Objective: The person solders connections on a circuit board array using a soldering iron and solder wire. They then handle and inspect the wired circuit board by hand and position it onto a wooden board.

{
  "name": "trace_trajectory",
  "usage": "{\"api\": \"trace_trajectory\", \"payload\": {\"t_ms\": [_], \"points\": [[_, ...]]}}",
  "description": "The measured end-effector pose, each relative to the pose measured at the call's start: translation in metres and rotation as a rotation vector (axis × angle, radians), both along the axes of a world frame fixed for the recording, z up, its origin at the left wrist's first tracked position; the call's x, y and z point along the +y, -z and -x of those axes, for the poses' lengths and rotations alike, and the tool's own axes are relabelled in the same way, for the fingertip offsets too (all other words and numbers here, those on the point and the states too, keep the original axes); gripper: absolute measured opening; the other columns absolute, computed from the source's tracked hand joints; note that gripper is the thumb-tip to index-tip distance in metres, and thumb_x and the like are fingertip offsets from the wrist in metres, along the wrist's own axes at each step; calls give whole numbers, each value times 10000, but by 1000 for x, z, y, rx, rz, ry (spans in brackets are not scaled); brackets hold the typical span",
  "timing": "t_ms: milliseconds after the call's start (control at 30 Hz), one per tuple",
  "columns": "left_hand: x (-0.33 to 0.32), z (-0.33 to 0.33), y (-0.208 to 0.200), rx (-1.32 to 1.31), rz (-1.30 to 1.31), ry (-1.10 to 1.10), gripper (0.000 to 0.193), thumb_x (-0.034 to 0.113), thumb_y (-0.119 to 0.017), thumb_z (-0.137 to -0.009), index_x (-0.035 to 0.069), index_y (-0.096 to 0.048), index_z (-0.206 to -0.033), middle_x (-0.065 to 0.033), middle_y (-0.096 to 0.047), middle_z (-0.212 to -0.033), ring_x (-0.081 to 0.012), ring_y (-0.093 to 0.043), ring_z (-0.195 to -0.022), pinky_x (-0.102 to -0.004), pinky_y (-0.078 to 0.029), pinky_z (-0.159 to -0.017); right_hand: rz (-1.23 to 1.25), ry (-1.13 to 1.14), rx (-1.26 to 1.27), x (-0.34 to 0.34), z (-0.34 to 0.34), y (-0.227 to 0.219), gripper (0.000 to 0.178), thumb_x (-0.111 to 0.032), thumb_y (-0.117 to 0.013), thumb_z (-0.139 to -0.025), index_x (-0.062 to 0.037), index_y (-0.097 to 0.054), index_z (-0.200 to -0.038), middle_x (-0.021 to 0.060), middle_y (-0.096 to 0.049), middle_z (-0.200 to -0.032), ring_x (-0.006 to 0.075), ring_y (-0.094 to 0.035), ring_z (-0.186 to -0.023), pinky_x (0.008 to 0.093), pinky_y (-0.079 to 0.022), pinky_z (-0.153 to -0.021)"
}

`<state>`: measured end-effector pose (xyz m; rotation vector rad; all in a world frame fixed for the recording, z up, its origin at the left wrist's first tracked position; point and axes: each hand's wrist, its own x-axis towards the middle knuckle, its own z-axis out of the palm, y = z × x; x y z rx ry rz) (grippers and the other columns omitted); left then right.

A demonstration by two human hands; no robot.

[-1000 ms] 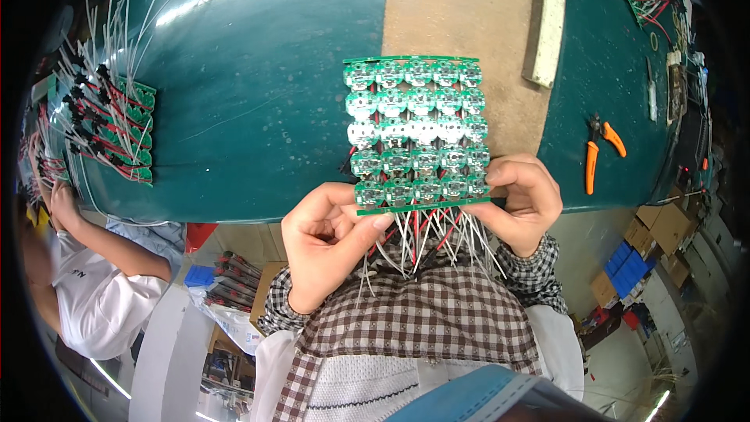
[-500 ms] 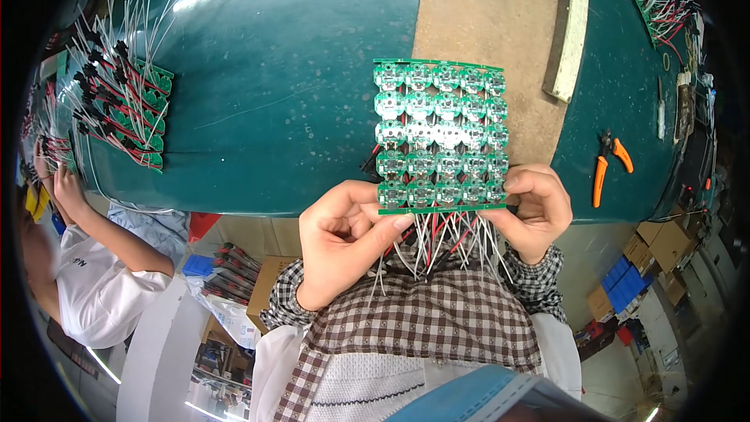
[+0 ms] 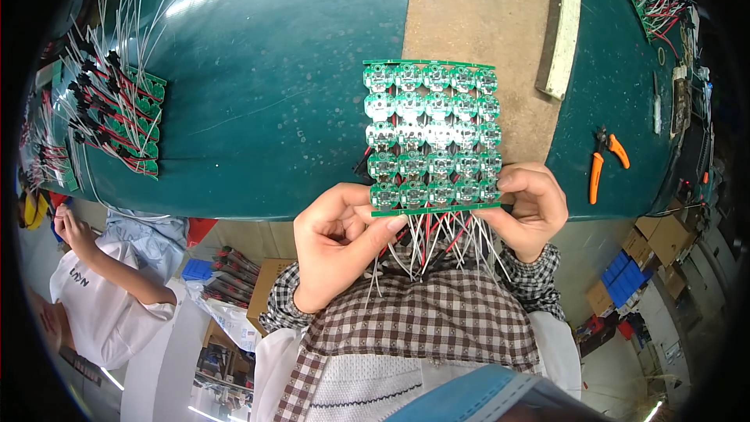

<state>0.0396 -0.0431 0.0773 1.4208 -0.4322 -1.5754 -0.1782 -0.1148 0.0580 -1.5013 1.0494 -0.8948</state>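
Note:
A green circuit board panel (image 3: 436, 134), made of rows of small rounded boards, is held up near the table's front edge. Its component side faces me. My left hand (image 3: 334, 238) pinches the lower left corner between thumb and fingers. On the opposite lower corner, my right hand (image 3: 533, 207) grips the edge the same way. White, red and black wires (image 3: 449, 236) hang from behind the panel, below its lower edge; their attachment points are hidden.
Wired green panels (image 3: 129, 121) lie at the table's left, another wired panel (image 3: 655, 0) at far right. Orange-handled cutters (image 3: 605, 164), a pale bar (image 3: 562, 31) and a brown board (image 3: 476, 19) lie on the green table (image 3: 273, 109). A co-worker (image 3: 109, 289) is at left.
The panel and both my hands have shifted slightly left in the view, with the grip unchanged. The co-worker's hand has moved down, away from the wired panels.

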Motion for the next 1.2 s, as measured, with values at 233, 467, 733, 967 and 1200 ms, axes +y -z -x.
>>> {"api": "trace_trajectory", "payload": {"t_ms": [233, 467, 733, 967, 1200], "points": [[-26, -32, -16, -1018, 191, 36, 206, -25, -615, -772, -9, -657, -973, -29, -489, -680, -106, -430, -575, -227, -328, -509, -29, 34, 89, -1, 3, 1, 341, -15, -819, -615, 31, -610, -881, 123, -610, -869, 147, -621, -746, 243, -526, -631], [-83, -32, 20, -1098, 465, 217, 256, 22, -710, -718, 67, -658, -965, -34, -456, -668, -120, -458, -544, -245, -369, -468, -47, 26, 62, -3, 1, 5, 320, -3, -806, -624, 35, -615, -878, 121, -613, -865, 150, -630, -730, 243, -536, -618], [-89, -36, 18, -1167, 495, 372, 262, 57, -698, -727, 104, -655, -982, -42, -474, -668, -160, -503, -491, -290, -403, -443, -19, -42, 98, -3, 2, 2, 325, -8, -809, -627, 15, -620, -891, 113, -617, -839, 161, -636, -729, 247, -534, -611], [-84, -46, 7, -1142, 502, 442, 232, 50, -696, -721, 84, -616, -936, -31, -481, -658, -145, -467, -471, -272, -391, -438, -3, -58, 74, 8, -4, -3, 325, -12, -811, -625, 6, -623, -890, 112, -617, -837, 158, -633, -736, 248, -533, -607], [-58, -41, 6, -894, 237, 99, 104, -5, -669, -743, -5, -583, -802, 15, -446, -643, -25, -332, -510, -189, -248, -435, -14, -63, 107, 9, -6, -6, 321, -16, -809, -632, 7, -622, -893, 110, -619, -841, 166, -635, -745, 254, -535, -612]]}}
